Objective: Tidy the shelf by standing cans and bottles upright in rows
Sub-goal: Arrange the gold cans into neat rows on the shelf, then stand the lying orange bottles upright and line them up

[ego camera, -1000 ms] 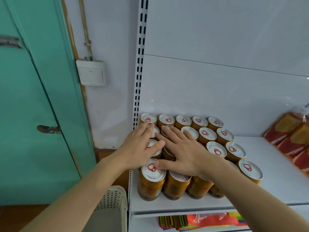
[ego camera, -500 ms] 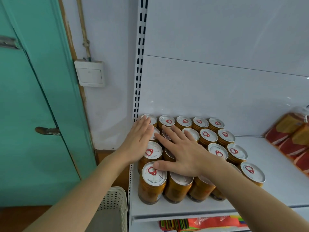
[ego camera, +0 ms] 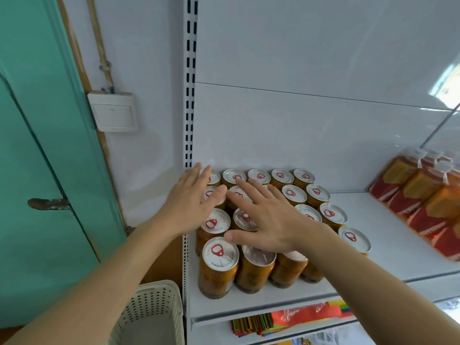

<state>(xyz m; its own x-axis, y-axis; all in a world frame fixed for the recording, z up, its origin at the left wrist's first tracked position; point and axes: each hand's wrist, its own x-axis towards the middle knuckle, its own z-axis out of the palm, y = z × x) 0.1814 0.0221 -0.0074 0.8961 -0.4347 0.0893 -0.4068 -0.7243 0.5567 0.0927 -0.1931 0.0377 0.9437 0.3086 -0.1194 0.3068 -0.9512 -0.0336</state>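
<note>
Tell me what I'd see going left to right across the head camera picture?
Teal green door → white wall switch → cream perforated plastic basket → left hand → right hand → red and orange drink cartons.

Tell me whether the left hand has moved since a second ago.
Yes. The left hand has slid toward the back of the shelf; its fingertips now reach the back-row can beside the slotted post.

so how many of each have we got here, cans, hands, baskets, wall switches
gold cans: 18 showing (the right hand covers part of the block, so more may sit under it)
hands: 2, the left hand and the right hand
white basket: 1
wall switch: 1
total: 22
</note>
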